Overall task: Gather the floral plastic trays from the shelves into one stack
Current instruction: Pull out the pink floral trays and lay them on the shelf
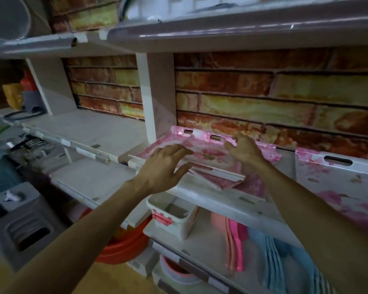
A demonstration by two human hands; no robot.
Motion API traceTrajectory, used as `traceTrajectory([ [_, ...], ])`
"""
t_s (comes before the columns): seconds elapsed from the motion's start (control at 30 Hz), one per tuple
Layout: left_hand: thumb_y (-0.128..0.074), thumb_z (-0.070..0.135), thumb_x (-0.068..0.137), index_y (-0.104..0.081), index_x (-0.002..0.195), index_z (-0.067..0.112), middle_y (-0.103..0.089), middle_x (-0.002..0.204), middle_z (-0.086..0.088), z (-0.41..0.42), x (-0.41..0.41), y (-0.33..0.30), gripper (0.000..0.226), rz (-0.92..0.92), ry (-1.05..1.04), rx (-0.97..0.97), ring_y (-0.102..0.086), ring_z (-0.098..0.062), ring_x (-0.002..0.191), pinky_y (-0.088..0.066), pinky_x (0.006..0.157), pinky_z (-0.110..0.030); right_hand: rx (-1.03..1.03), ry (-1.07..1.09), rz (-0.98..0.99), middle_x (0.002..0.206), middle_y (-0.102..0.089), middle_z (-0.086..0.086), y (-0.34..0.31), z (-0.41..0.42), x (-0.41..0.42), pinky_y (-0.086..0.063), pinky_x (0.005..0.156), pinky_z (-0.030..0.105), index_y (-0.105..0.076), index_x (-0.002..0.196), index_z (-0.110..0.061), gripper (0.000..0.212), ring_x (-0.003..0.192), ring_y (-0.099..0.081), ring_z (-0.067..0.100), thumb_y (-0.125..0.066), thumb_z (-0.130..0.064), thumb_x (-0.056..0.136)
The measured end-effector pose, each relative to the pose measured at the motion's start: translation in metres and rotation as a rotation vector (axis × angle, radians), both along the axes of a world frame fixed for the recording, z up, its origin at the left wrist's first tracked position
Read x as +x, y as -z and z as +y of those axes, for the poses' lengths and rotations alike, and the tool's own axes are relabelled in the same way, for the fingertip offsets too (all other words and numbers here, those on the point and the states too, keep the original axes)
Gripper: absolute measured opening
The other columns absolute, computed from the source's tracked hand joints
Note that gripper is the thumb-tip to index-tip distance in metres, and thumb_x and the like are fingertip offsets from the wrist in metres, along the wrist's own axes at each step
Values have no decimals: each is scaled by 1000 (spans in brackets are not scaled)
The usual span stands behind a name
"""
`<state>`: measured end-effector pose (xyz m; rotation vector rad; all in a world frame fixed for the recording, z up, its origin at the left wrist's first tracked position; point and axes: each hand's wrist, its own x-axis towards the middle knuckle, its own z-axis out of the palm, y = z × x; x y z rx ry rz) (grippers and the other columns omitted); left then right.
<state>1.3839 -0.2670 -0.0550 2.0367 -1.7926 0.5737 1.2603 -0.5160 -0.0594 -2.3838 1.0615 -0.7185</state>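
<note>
A pile of pink floral plastic trays [208, 153] lies on the middle shelf [217, 198], against the brick-patterned back wall [263, 92] and just right of a white upright divider [151, 96]. The top tray is tilted, its near edge lifted above the ones beneath. The left hand [164, 166] rests on the near left part of this top tray with its fingers spread and nearly straight, the thumb reaching toward the tray's front edge. The right hand [244, 148] grips the far side of the same tray, fingers curled over its rim beside the handle slot. The two hands sit apart, one at each end of the tray. Further right on the same shelf lies another floral tray [336, 181], white with pink blooms and a dark handle slot. On the shelf below stand a white lidded box [174, 215], pink plastic pieces [236, 240] and blue plates [276, 266].
</note>
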Motion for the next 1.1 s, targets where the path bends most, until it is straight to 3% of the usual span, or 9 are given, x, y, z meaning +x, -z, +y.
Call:
traceTrajectory([
  [0.23,-49,37,97,-63,124,19,-65,123,0,-35,45,27,35,-155,106,51,-61,-23,111,-47,92,-41,92,216,135,135,-52,25,25,-47,21,-46,93,38,-46,133,-3,51,120,-54,38,-50,-37,96],
  [0.5,-51,29,96,-72,97,16,-75,88,-1,-56,66,31,24,-316,271,-98,-68,-25,77,-52,66,-37,189,295,151,133,-58,21,35,-62,31,-49,92,34,-59,125,1,44,119,-57,35,-57,-29,93],
  [0.6,-54,28,95,-73,97,17,-75,81,0,-59,68,27,21,-332,334,-120,-69,-24,71,-53,59,-36,271,308,57,122,-66,19,36,-65,32,-47,68,27,-64,104,-5,22,86,-64,28,-63,-21,89],
  [0.67,-55,27,95,-72,97,18,-73,76,1,-63,71,26,20,-331,374,-144,-69,-23,66,-52,52,-35,399,288,-52,125,-66,15,39,-70,34,-42,50,22,-60,125,-7,37,60,-51,14,-64,-13,88],
  [0.73,-56,24,94,-72,98,18,-72,73,2,-66,74,22,18,-321,406,-163,-67,-21,62,-51,47,-33,495,268,-144,130,-63,12,38,-72,36,-40,46,18,-50,140,-10,53,58,-49,12,-64,-5,89],
  [0.83,-55,24,94,-72,97,19,-72,71,3,-71,84,14,18,-318,446,-217,-66,-19,58,-49,41,-30,554,314,-177,113,-66,3,29,-71,35,-38,39,16,-63,117,-7,31,47,-54,11,-64,2,87],
  [0.93,-48,29,98,-71,97,21,-73,73,4,-74,95,3,25,-279,484,-243,-67,-18,58,-49,41,-30,530,391,-138,77,-65,0,18,-75,35,-26,30,14,-52,81,-13,14,26,-41,5,-61,-5,87],
  [1.0,-44,36,100,-71,99,24,-74,76,6,-75,104,-1,30,-267,508,-229,-67,-16,60,-49,42,-30,504,454,-196,56,-56,4,9,-75,39,-33,37,17,-51,81,-9,13,39,-46,12,-62,-11,88],
  [1.1,-43,48,97,-72,101,29,-75,84,10,-74,116,-7,36,-181,540,-147,-70,-13,70,-52,49,-29,451,473,-338,65,-50,7,0,-73,46,-38,58,27,-55,70,-7,24,59,-47,18,-63,-13,92],
])
